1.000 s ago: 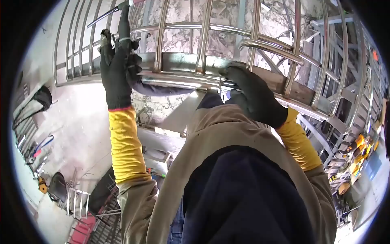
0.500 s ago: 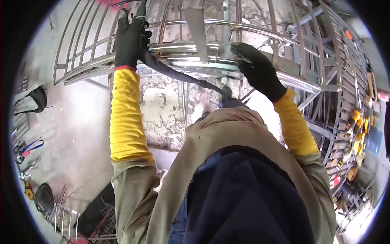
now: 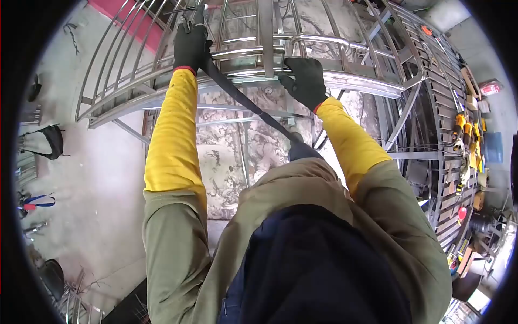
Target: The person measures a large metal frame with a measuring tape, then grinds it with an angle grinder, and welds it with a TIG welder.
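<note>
My left hand (image 3: 191, 47), in a dark glove, is closed around a slim torch, likely a welding torch (image 3: 200, 15), at the upper left of the steel frame. From it a black sleeved cable (image 3: 245, 102) runs down toward my body. My right hand (image 3: 306, 82), gloved too, is at the frame's shiny front rail (image 3: 345, 82), fingers above and thumb below, closed on its edge. Left of those fingertips a flat metal strip (image 3: 266, 38) lies across the rails. The torch's tip is too small to make out.
Upright bars (image 3: 116, 59) of the frame spread out at the left. A slatted metal rack (image 3: 440, 70) stands at the right, with yellow-handled tools (image 3: 468, 132) along it. A dark bag (image 3: 51, 141) is on the floor at the left.
In view, my right hand has shifted left and up, closer to the flat strip, and its fingers have bent at the rail. The left hand appears slightly further right, still holding the torch.
</note>
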`<action>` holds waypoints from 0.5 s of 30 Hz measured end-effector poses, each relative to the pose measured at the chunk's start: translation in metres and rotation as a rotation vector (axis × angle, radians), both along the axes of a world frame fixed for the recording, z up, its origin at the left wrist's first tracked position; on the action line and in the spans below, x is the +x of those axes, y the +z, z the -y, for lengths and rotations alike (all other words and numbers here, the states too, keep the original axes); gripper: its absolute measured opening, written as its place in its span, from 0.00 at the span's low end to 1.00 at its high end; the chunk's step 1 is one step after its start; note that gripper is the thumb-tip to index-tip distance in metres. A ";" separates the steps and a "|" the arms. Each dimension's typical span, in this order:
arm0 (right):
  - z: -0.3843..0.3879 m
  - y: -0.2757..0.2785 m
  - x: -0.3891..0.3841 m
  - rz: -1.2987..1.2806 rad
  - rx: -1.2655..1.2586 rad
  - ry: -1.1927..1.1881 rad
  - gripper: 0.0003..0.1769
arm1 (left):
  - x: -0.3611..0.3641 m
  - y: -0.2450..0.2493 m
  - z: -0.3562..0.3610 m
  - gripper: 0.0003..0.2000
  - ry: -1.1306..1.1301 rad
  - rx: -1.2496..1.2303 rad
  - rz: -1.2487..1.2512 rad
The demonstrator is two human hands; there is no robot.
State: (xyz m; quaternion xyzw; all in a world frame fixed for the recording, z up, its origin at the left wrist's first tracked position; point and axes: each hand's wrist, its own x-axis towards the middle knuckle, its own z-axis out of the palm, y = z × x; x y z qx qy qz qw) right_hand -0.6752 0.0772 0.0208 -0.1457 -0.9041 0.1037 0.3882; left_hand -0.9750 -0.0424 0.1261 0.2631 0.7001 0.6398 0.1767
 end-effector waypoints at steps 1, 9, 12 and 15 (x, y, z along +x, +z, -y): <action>0.003 0.000 -0.001 0.001 0.070 -0.033 0.21 | 0.001 0.002 0.001 0.15 -0.010 0.004 -0.020; 0.001 0.012 -0.021 0.327 -0.056 -0.206 0.22 | 0.007 0.007 0.003 0.14 -0.001 -0.014 0.007; 0.002 0.010 -0.025 0.339 -0.073 -0.246 0.21 | 0.008 0.007 0.003 0.14 -0.007 -0.001 0.000; 0.000 0.006 -0.027 0.341 -0.043 -0.280 0.21 | 0.001 0.003 0.006 0.14 -0.026 -0.014 -0.036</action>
